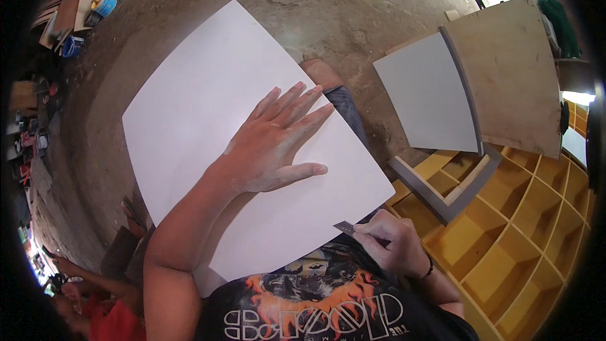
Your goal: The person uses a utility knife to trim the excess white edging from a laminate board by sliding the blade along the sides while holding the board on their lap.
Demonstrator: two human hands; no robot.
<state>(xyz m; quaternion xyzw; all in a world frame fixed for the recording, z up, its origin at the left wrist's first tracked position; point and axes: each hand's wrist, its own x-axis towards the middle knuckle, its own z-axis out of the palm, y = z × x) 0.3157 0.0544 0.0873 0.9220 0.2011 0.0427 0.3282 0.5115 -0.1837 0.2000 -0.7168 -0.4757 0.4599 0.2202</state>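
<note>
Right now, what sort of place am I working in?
Probably a furniture or woodworking workshop: a yellow unit divided into compartments, a tan wooden board, and the large white panel under your left hand suggest it.

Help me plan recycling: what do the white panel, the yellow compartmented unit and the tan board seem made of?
White panel: perhaps laminated board; smooth, evenly white face.
Yellow compartmented unit: probably painted wood or board; even colour, thin flat partitions.
Tan board: likely bare plywood; mottled, wood-coloured, unpainted-looking face.
</note>
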